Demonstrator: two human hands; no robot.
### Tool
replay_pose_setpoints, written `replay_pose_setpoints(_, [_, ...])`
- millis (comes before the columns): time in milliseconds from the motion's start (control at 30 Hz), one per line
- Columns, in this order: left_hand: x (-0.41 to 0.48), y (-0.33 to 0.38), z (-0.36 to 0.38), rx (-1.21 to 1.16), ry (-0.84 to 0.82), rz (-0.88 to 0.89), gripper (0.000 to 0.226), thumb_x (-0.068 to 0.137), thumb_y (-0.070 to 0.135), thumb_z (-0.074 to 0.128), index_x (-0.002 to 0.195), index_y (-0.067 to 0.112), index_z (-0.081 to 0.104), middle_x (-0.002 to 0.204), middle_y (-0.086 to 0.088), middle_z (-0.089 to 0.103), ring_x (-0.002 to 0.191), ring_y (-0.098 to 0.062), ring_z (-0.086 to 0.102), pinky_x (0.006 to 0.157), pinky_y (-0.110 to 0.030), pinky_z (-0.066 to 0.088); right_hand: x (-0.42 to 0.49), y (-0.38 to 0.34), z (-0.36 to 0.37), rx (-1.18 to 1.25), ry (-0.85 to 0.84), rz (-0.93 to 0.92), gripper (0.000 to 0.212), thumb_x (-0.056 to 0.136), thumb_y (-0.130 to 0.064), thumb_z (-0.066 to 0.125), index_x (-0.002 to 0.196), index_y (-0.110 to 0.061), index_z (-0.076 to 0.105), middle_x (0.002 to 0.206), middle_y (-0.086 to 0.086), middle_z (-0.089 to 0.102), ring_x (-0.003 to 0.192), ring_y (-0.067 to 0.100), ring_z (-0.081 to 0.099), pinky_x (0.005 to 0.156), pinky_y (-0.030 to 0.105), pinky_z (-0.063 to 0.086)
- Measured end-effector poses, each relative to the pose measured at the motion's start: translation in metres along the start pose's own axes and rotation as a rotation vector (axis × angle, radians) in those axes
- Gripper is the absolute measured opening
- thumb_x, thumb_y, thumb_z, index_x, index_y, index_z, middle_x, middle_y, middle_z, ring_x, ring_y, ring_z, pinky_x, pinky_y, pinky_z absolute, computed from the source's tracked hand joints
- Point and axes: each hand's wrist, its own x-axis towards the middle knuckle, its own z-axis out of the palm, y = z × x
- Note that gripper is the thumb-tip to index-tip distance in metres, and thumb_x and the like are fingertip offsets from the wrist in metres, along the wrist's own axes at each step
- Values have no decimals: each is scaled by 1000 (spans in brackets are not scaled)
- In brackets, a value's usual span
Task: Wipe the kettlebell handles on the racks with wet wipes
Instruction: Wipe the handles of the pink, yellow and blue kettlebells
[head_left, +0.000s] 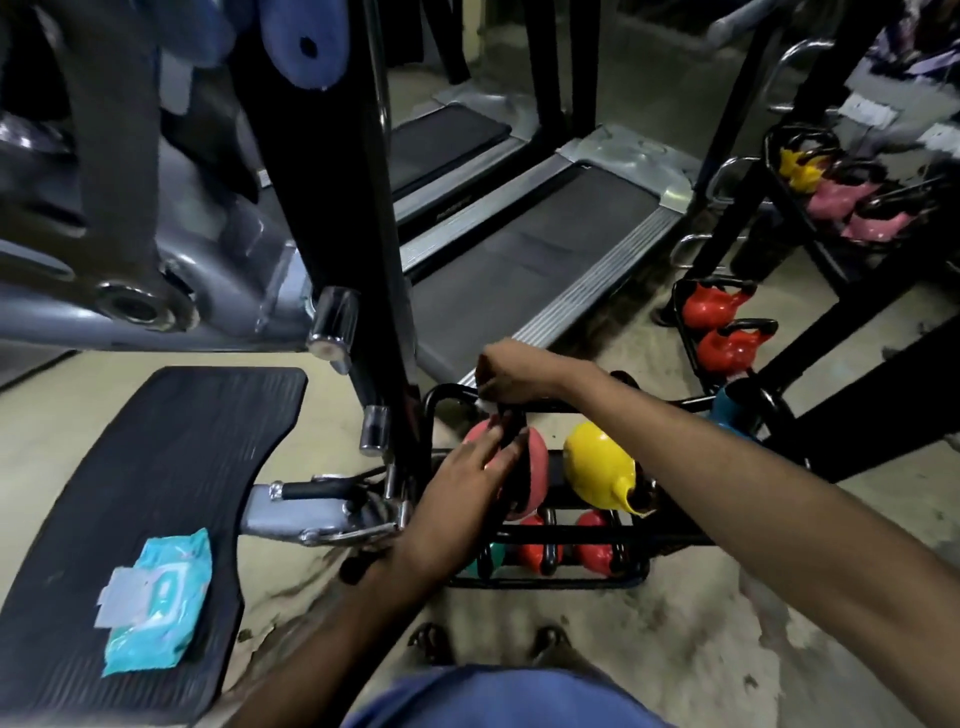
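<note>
A pink kettlebell with a black handle sits at the left end of a low black rack. My left hand rests on its body with fingers spread, touching the handle base. My right hand is curled over the top of the handle, pinching a white wet wipe against it. A yellow kettlebell stands just to the right, and a blue one beyond my right forearm. Red kettlebells and a green one sit on the lower shelf.
A teal wet wipe pack lies on a black rubber footplate at the left. A machine's black upright stands beside the rack. Treadmills lie behind. A second rack at the right holds red, pink and yellow kettlebells.
</note>
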Motion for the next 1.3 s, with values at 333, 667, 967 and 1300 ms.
replay_pose_setpoints(333, [2, -6, 4, -179, -16, -11, 93, 81, 0, 76, 161, 21, 34, 173, 5, 15, 155, -21, 29, 120, -41, 37, -42, -13, 90, 1494, 685, 551, 27, 92, -27, 60, 81, -4, 71, 78, 17, 74, 69, 24, 62, 66, 36, 50])
replay_pose_setpoints(667, [0, -11, 4, -232, -33, 23, 97, 84, -3, 73, 164, 25, 25, 173, 14, 4, 157, -15, 22, 120, -36, 38, -42, -13, 77, 1988, 518, 694, 25, 89, -11, 58, 100, 8, 71, 96, 28, 74, 80, 39, 73, 68, 37, 58])
replay_pose_setpoints(967, [-30, -7, 25, -552, -58, -217, 91, 99, 28, 67, 165, 35, 4, 163, 20, 31, 148, 1, 36, 117, -17, 33, -16, -9, 42, 160, 284, 102, 28, 90, -28, 49, 82, -4, 62, 96, 21, 67, 100, 40, 66, 79, 41, 52])
replay_pose_setpoints(1300, [-26, -24, 39, -398, -55, -134, 43, 103, 28, 58, 145, 15, 54, 135, -1, 66, 123, -17, 61, 96, -12, 38, -57, -7, 69, 398, 668, 63, 22, 96, -23, 61, 111, -15, 75, 129, -1, 70, 123, 13, 61, 102, 25, 47])
